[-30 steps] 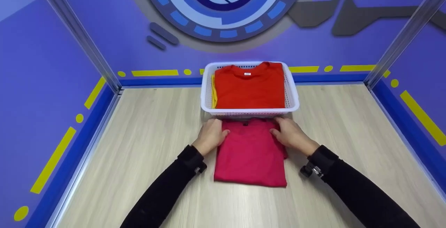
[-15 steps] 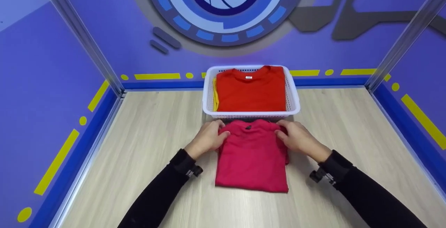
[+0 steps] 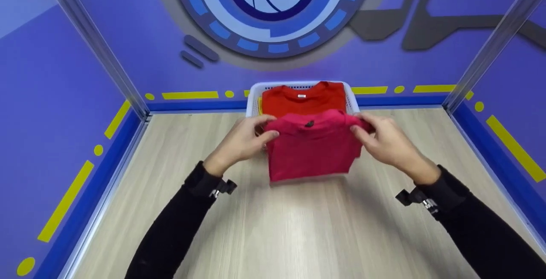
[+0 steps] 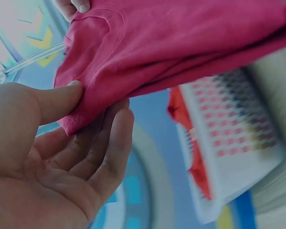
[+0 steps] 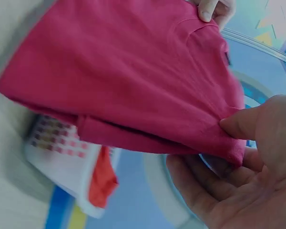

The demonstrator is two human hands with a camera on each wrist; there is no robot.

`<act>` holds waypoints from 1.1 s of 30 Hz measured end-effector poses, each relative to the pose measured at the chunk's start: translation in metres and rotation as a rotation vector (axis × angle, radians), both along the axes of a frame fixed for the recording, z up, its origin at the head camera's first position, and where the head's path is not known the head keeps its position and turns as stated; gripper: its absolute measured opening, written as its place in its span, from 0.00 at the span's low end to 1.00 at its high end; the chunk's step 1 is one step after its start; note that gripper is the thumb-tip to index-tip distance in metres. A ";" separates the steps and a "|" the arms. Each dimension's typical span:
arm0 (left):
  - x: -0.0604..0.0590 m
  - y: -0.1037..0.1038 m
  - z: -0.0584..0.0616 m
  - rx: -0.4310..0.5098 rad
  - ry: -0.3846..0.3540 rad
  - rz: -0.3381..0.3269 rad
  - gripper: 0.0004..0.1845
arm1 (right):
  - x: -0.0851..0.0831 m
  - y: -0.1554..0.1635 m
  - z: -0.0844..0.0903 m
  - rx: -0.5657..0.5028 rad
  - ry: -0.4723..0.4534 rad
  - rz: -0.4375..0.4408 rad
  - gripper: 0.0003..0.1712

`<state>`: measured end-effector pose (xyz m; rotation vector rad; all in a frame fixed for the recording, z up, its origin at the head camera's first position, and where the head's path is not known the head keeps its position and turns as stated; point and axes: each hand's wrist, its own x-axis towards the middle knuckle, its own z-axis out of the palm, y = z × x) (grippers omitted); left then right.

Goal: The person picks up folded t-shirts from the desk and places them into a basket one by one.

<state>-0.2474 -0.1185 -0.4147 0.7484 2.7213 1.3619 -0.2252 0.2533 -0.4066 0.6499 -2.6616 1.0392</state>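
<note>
A folded crimson T-shirt [image 3: 313, 151] hangs in the air between both hands, in front of the white basket [image 3: 252, 100] and overlapping its near side in the head view. My left hand [image 3: 245, 140] pinches the shirt's upper left corner, thumb on top and fingers beneath, as the left wrist view shows. At the opposite upper corner my right hand [image 3: 390, 142] pinches the cloth the same way. A dark neck label shows at the collar. Inside the basket lies a folded red-orange T-shirt [image 3: 300, 100], its lower part hidden behind the crimson one.
A sliver of yellow cloth [image 3: 259, 105] shows at the basket's left inside edge. The basket stands at the back of the pale wooden table [image 3: 204, 228], close to the printed blue wall [image 3: 170, 74]. Side walls rise at left and right.
Both hands have lifted the crimson T-shirt off the table and brought it up toward the basket. Its lower edge now hangs above the tabletop. The basket has stayed in place.
</note>
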 end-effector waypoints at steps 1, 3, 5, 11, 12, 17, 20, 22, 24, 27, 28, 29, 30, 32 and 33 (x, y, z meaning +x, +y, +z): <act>-0.003 -0.001 0.007 0.007 0.009 -0.001 0.14 | -0.003 -0.001 0.006 -0.007 0.025 -0.002 0.10; -0.008 -0.002 0.019 0.017 0.020 -0.001 0.15 | -0.007 -0.002 0.017 -0.023 0.068 -0.006 0.10; -0.014 -0.002 0.031 0.019 0.039 0.008 0.16 | -0.012 -0.004 0.028 -0.040 0.098 -0.011 0.11; -0.033 -0.004 0.057 0.028 0.046 0.034 0.19 | -0.031 -0.007 0.053 -0.044 0.122 -0.039 0.13; -0.038 -0.004 0.059 0.028 0.041 0.037 0.19 | -0.035 -0.007 0.056 -0.035 0.118 -0.045 0.13; -0.069 0.001 0.061 0.006 -0.019 0.065 0.18 | -0.073 -0.004 0.057 0.012 0.028 -0.098 0.16; -0.093 0.006 0.051 -0.022 -0.069 0.089 0.18 | -0.102 -0.003 0.049 0.050 -0.068 -0.128 0.19; -0.109 0.009 0.041 -0.037 -0.094 0.103 0.19 | -0.121 -0.004 0.040 0.073 -0.113 -0.139 0.20; -0.122 0.013 0.029 -0.043 -0.126 0.115 0.20 | -0.137 -0.005 0.030 0.102 -0.155 -0.141 0.20; -0.138 0.016 0.013 -0.060 -0.173 0.133 0.20 | -0.157 -0.009 0.013 0.141 -0.204 -0.144 0.20; -0.142 0.016 0.009 -0.068 -0.190 0.142 0.21 | -0.162 -0.010 0.009 0.153 -0.223 -0.144 0.21; -0.147 0.017 0.005 -0.070 -0.211 0.150 0.21 | -0.167 -0.012 0.005 0.163 -0.241 -0.144 0.21; -0.151 0.017 0.002 -0.081 -0.227 0.160 0.22 | -0.172 -0.014 0.002 0.168 -0.255 -0.144 0.21; -0.158 0.019 -0.003 -0.110 -0.260 0.183 0.23 | -0.180 -0.017 -0.004 0.187 -0.264 -0.143 0.21; -0.161 0.019 -0.004 -0.127 -0.276 0.194 0.24 | -0.184 -0.019 -0.006 0.200 -0.263 -0.142 0.22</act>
